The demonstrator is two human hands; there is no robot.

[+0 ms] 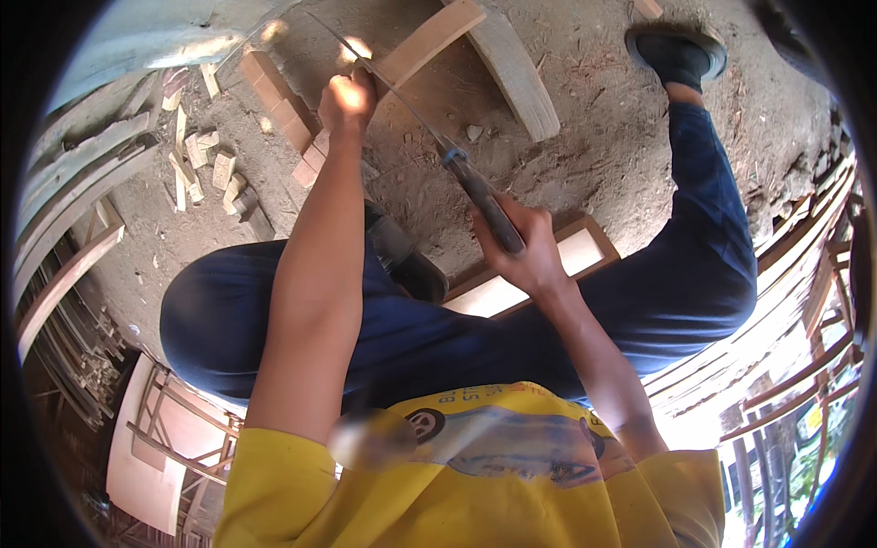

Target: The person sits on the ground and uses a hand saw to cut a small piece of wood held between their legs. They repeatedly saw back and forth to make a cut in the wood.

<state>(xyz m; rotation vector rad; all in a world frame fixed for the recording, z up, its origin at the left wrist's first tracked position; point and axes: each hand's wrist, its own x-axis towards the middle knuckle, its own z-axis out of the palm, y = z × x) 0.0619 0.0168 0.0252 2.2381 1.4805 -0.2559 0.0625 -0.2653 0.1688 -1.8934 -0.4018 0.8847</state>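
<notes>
My right hand is wrapped round the dark, blue-collared handle of a handsaw. Its long thin blade, seen nearly edge-on, slants up and left past my left hand. My left hand is closed at the near end of a light-brown wood strip, right beside the blade. The strip slants up to the right and lies over a thicker, greyish plank. Whether the blade's teeth touch the wood is hard to see.
Stacked wood blocks lie left of my left hand, with small offcuts farther left. A wood-framed pale panel rests beneath my right wrist. My sandaled foot is at the upper right. Long boards line the left side.
</notes>
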